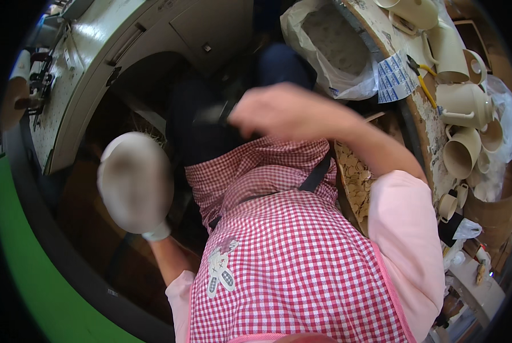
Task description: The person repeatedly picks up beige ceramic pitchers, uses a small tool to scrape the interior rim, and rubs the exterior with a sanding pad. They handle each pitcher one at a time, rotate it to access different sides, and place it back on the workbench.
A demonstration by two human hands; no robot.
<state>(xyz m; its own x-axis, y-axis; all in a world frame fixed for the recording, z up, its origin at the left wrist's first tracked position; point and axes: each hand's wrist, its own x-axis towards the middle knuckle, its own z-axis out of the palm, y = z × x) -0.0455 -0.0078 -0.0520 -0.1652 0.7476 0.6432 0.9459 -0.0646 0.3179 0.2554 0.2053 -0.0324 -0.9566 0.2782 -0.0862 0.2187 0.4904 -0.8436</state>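
To the left of my lap is a cream, rounded piece (135, 183), smeared by motion, with a brownish shadow in its middle; whether it is hollow I cannot make out. My left hand (157, 231) holds it from below and behind, its fingers hidden and something whitish covering the part near the wrist. Above my knees, my right hand (267, 110) is closed round a dark flat tool (211, 114). That tool points left and is too blurred to name, and a gap separates it from the cream piece.
On the right, a worn bench (418, 123) carries several cream pitchers (464, 103), mugs (461, 151) and yellow-handled pliers (424, 86). A plastic-lined container (338, 40) stands ahead, with a blue-printed sheet (396, 79) beside it. A pale cabinet (153, 26) lies ahead left.
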